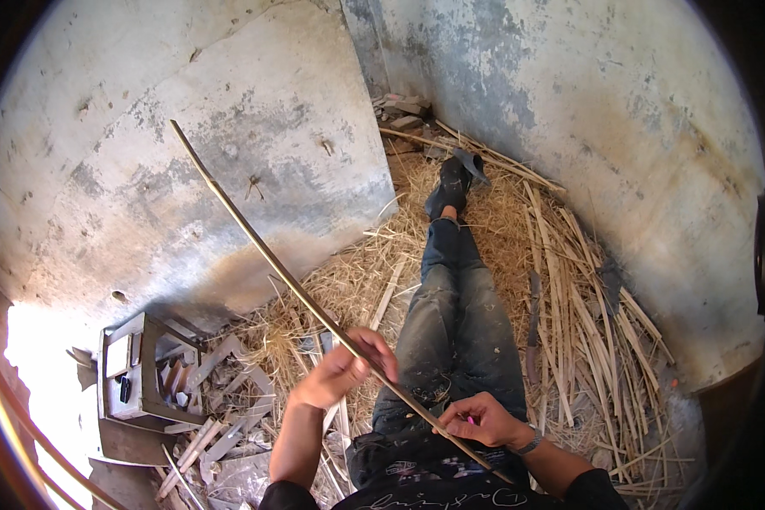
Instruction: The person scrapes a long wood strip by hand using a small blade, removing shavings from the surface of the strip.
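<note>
Wears, nearest the camera, a black shirt (382, 489) with pale lettering, below the left fingers (376, 344) and the right fingers (461, 410). Grips a long, thin, slightly curved stick (263, 246), with the left fingers curled around it partway along and the right fingers pinching it closer to its near end. Holds it slantwise, far end well up and to the left of the left fingers, near end just past the right ones, over the shirt. Has a small pink thing (473, 419) at the right fingers, too small to identify, and a wristband (531, 440) just behind them. Extends jeans-clad legs (476, 323) away beyond both sets of fingers, toward dark shoes (455, 183) in loose straw (493, 212). Has, off to the right of the right fingers, a heap of pale strips (586, 314) and, nearer the legs, a long dark-bladed tool (533, 310). Has, well to the left of the left fingers, a boxy frame (150, 374).
</note>
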The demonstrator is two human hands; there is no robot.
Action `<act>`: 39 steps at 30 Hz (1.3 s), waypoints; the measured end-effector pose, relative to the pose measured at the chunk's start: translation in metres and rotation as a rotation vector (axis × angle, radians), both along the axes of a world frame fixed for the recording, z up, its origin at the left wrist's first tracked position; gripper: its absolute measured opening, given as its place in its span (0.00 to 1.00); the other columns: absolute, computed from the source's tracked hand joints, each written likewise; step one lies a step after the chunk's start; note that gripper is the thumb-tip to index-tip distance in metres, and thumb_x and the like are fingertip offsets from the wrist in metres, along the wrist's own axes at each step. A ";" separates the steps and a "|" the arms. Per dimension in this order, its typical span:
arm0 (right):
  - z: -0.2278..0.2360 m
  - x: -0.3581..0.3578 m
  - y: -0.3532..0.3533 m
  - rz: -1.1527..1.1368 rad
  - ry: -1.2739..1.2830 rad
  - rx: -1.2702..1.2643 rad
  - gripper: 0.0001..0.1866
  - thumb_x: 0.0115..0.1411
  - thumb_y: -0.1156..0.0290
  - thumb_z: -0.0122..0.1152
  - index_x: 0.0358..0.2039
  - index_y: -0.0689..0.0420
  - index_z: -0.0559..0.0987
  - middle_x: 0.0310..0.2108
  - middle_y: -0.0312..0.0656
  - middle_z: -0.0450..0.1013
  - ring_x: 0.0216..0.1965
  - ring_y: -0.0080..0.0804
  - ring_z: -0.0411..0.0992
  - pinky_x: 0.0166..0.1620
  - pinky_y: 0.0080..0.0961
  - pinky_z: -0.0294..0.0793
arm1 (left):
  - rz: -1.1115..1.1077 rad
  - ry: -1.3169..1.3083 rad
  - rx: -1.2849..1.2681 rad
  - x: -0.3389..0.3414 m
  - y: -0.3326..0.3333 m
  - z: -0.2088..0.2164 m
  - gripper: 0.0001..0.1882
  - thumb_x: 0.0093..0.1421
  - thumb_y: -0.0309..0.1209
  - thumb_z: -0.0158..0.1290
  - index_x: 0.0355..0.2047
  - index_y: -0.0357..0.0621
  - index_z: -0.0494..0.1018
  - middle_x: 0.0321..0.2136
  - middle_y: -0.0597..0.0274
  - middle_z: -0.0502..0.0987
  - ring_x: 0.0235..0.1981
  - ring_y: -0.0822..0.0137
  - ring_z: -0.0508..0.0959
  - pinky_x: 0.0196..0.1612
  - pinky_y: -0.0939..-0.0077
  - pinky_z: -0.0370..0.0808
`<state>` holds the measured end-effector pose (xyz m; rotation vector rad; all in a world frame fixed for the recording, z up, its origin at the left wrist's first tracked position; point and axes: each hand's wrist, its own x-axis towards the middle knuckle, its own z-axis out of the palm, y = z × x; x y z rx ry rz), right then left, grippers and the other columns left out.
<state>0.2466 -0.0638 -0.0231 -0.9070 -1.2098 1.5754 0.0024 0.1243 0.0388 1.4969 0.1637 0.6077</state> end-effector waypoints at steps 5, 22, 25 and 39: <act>0.005 0.014 -0.001 0.130 -0.065 0.068 0.11 0.64 0.66 0.70 0.38 0.62 0.85 0.24 0.31 0.78 0.25 0.13 0.69 0.30 0.17 0.65 | 0.426 -0.205 0.218 -0.013 0.056 0.057 0.25 0.77 0.49 0.36 0.50 0.36 0.65 0.23 0.57 0.76 0.27 0.64 0.76 0.37 0.70 0.72; 0.008 0.007 -0.011 -0.106 -0.170 0.022 0.08 0.66 0.69 0.67 0.39 0.61 0.84 0.29 0.36 0.81 0.30 0.17 0.75 0.34 0.19 0.71 | 0.406 -0.310 0.042 0.047 -0.005 0.002 0.11 0.78 0.37 0.37 0.52 0.46 0.61 0.22 0.54 0.77 0.24 0.64 0.76 0.29 0.72 0.71; 0.032 0.013 -0.001 -0.229 -0.399 0.228 0.07 0.65 0.69 0.69 0.38 0.61 0.84 0.26 0.39 0.81 0.26 0.17 0.74 0.29 0.20 0.71 | 0.324 -0.211 0.017 0.040 -0.003 -0.009 0.10 0.77 0.36 0.41 0.50 0.45 0.64 0.27 0.52 0.80 0.28 0.62 0.79 0.35 0.69 0.76; 0.074 0.034 0.058 -0.049 -0.630 0.378 0.27 0.53 0.47 0.77 0.41 0.57 0.82 0.17 0.33 0.69 0.16 0.19 0.64 0.23 0.23 0.64 | 0.928 -0.912 -0.123 -0.057 0.130 0.094 0.12 0.79 0.40 0.38 0.45 0.48 0.67 0.22 0.71 0.65 0.19 0.78 0.60 0.21 0.83 0.60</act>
